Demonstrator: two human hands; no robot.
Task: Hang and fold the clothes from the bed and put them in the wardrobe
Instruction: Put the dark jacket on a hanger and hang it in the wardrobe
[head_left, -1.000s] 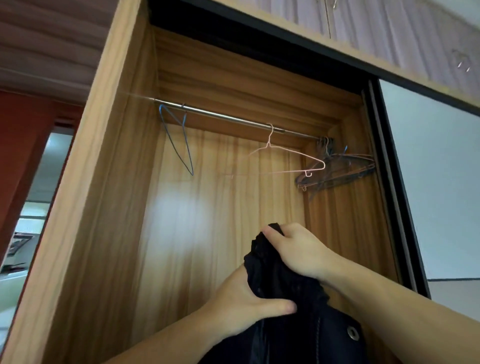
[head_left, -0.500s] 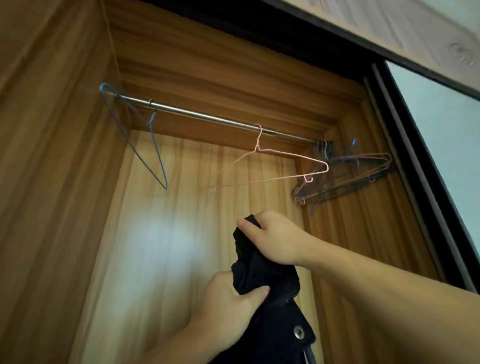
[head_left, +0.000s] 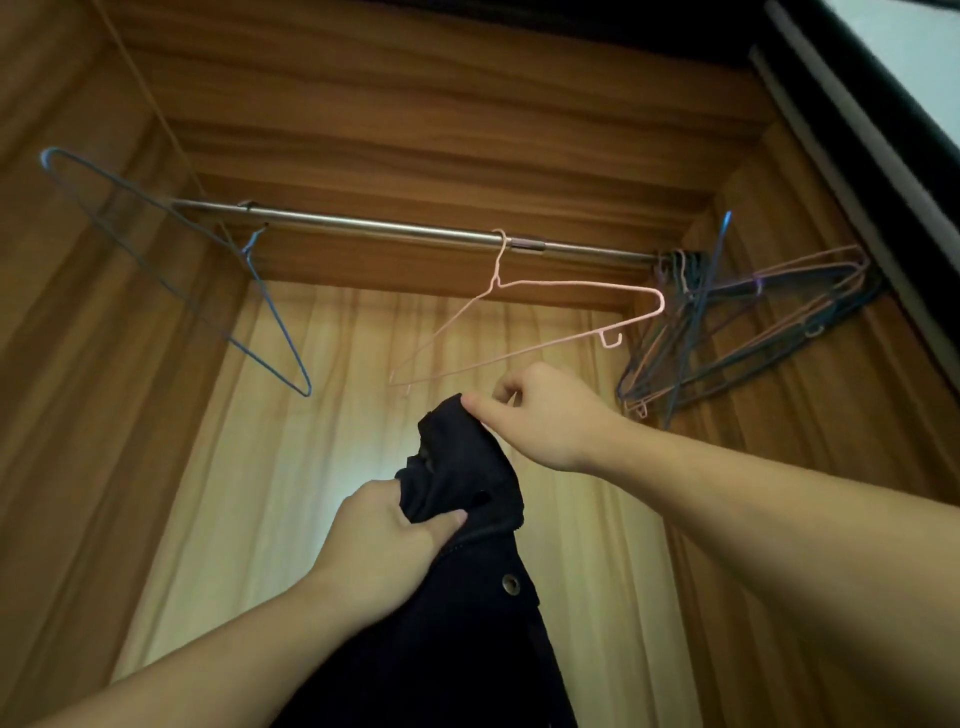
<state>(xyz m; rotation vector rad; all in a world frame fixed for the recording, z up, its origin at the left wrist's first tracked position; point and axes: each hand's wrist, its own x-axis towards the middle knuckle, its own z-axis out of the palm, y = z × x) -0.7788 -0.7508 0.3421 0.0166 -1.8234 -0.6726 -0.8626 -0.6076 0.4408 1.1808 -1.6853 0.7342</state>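
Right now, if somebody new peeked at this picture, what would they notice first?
First, the two hands in the middle holding up a dark garment: the left hand grips it low, the right hand pinches its top. Just above hangs a pink hanger on the metal rail, with a blue hanger at the left and a bunch of hangers at the right end.
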